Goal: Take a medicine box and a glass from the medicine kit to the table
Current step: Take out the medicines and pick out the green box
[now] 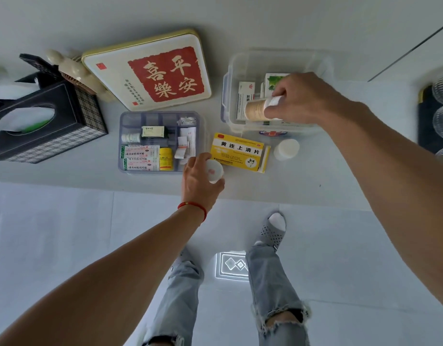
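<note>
Your one head camera looks steeply down from close above the white table (315,181), whose far edge lies toward 12 o'clock, your feet and the floor toward 6 o'clock.

Soft, even, cool light with faint shadows; a bright patterned glare patch on the floor (231,267); wide-angle stretching blurs the edges

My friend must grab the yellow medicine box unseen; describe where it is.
Find the clear plastic medicine kit tub on the white table. The flat yellow medicine box lies just before it, beside a white round cap; it alone is yellow with bold black characters.
</note>
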The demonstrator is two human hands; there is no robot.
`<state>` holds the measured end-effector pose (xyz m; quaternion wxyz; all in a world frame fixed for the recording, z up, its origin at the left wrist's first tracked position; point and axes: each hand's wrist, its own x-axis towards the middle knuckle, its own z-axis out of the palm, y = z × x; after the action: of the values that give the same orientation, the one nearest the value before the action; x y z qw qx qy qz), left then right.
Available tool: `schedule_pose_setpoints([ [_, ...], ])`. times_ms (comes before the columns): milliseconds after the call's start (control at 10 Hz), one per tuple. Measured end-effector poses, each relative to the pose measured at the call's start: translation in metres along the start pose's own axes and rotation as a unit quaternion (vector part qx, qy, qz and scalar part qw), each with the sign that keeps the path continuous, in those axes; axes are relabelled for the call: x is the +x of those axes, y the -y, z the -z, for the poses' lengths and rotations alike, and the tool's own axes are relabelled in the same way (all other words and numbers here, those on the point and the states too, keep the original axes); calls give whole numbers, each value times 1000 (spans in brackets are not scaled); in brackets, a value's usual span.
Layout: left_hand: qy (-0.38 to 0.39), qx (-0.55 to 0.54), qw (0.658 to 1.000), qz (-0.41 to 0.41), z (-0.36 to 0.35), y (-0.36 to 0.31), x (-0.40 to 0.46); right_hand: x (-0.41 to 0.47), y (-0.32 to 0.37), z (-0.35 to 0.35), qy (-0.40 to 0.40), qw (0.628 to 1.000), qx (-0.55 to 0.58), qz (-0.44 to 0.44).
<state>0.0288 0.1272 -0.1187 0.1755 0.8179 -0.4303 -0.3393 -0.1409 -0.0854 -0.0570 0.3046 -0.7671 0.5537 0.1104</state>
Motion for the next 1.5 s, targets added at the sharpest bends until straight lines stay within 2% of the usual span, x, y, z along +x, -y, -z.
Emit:
schedule_pose_setpoints([
  [100,10,6,1000,-16,7,-2,-3,-43,3,5,-92,989,102,53],
  [200,10,-4,999,-42,16,-3,-8,-83,12,-18,-67,984,129,105],
  [400,42,10,998,-49,27,-4,-14,-102,32,-119,6,997,39,68],
  [600,27,11,998,-57,25,-7,-10,-95,42,-154,-86,989,-36,118],
  [700,-8,11,996,-84,23,-13,-8,-89,44,-158,-96,983,-55,144],
  [800,-69,12,989,-131,25,-26,-8,-91,39,-154,-80,985,-36,146],
  [900,-103,12,970,-221,29,-48,-6,-98,26,-135,-107,984,8,145],
  [1000,-97,1,956,-278,28,-79,5,-94,5,-100,-223,965,91,106],
  [1100,-35,-45,971,-234,20,-113,26,-67,-17,-55,-293,944,149,23],
  [1200,42,-54,991,-118,3,-143,67,-26,-30,-17,-216,959,173,-67],
  [1300,96,-26,995,-8,-20,-161,111,8,-34,-1,-95,969,194,-123],
  [1400,114,-96,986,80,-30,-175,133,29,-32,-4,-35,967,211,-137],
  [1500,117,-26,990,74,-45,-174,140,39,-31,-8,-22,966,219,-137],
])
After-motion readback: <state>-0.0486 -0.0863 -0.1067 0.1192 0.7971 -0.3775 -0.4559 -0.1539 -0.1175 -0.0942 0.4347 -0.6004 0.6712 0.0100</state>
